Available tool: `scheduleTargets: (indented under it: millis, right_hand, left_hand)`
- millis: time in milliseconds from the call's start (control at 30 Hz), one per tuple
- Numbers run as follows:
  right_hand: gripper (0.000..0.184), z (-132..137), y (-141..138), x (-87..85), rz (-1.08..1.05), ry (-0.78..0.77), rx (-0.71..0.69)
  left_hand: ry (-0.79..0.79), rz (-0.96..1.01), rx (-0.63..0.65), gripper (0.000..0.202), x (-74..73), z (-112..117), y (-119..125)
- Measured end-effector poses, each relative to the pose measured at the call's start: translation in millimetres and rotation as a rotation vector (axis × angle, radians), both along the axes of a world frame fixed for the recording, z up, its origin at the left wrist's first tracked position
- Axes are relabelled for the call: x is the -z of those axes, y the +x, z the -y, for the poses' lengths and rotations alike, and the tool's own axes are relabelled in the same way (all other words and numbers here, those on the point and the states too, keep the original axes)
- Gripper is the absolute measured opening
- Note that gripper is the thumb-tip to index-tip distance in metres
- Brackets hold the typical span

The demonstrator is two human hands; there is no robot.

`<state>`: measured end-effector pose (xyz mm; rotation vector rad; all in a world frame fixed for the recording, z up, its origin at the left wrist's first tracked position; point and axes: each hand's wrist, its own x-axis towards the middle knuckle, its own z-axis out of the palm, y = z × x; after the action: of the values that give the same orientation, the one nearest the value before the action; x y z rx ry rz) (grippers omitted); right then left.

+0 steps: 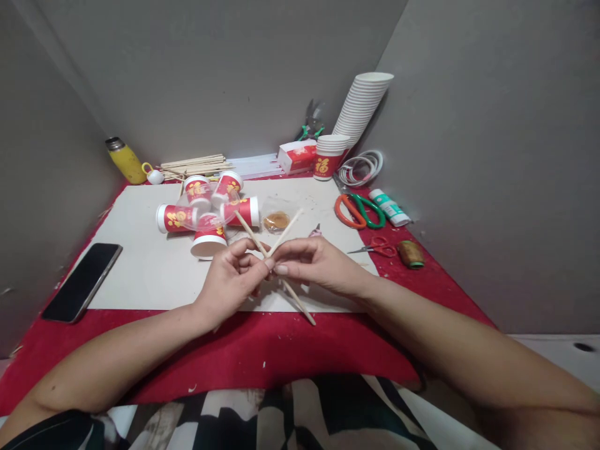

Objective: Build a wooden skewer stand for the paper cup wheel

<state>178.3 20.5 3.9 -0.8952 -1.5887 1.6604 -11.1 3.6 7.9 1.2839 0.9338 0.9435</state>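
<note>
Two thin wooden sticks (pixel 300 302) cross each other in an X, held above the white sheet. My left hand (pixel 233 275) pinches them near the crossing with thumb and fingers. From the other side my right hand (pixel 319 262) grips the same crossing, its thumb and fingertips close to the left thumb. The fingers hide the exact crossing point. Just beyond my left hand lies a cluster of red and white paper cups (pixel 209 234) with gold print, set around clear plastic. A small clear bag with tan rubber bands (pixel 276 220) rests behind the sticks.
A black phone (pixel 83 281) lies at the left. To the right are orange-and-green-handled scissors (pixel 370 211), small red scissors (pixel 382 247), a thread spool (pixel 411 255) and a white-and-teal roll (pixel 390 207). Along the back stand a yellow bottle (pixel 125 161), a stick bundle (pixel 199 165) and stacked cups (pixel 363 106).
</note>
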Motion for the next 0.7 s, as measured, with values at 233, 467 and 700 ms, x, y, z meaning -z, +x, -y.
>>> scheduleTargets:
  millis: [233, 467, 700]
  right_hand:
    - [0.027, -24, 30, -12.9, 0.434, 0.265, 0.244]
    - [0.037, -59, 18, -13.5, 1.179, 0.788, 0.181]
    - [0.021, -80, 9, 3.8, 1.210, 0.680, 0.206]
  left_hand:
    - [-0.151, -0.046, 0.001, 0.015, 6.2, -2, 3]
    - [-0.350, -0.072, 0.020, 0.011, 18.6, -2, 9]
    - [-0.415, -0.105, 0.057, 0.014, 23.3, -3, 8]
